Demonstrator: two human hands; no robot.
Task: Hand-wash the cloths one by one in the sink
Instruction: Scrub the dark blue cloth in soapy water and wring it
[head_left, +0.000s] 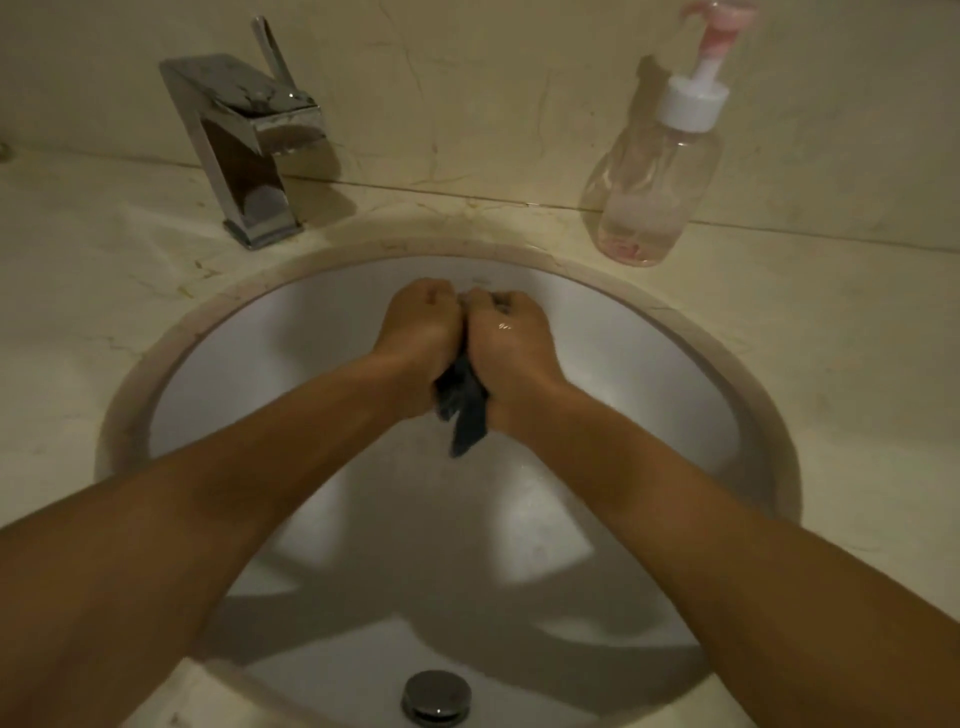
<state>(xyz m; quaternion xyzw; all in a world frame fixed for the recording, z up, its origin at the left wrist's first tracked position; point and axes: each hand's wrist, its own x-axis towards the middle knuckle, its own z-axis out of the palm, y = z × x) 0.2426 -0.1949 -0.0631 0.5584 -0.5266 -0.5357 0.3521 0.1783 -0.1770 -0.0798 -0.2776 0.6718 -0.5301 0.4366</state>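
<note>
1. Both hands are working as fists pressed knuckle to knuckle. The left hand (421, 332) and the right hand (511, 338) are each curling tight around one dark cloth (465, 410). It is bunching between the palms, with a tail hanging out below the wrists over the sink (260, 364).
2. That loose tail is probably escaping the rubbing, so the cloth is risking an uneven wash unless the grip is shifted along it.
3. The fists are sitting close to the far side of the bowl. A hard wring there is likely to be sending water over the counter (779, 338) beyond the fingers.
4. Wet skin is making a slip possible, and a dropped cloth would be sliding back toward the drain (436, 696) between the elbows. Whether its stopper is down cannot be told.
5. Nothing is running from the tap (244, 145), beyond and left of the left hand. The soap bottle (649, 192), beyond and right of the right hand, is showing only a little pink liquid and may be running short for later cloths. No other cloths are showing.
6. Pale veined stone is surrounding the white bowl and rising as a wall (467, 78) beyond the hands. Dim, warm light is casting arm shadows into the bowl.
</note>
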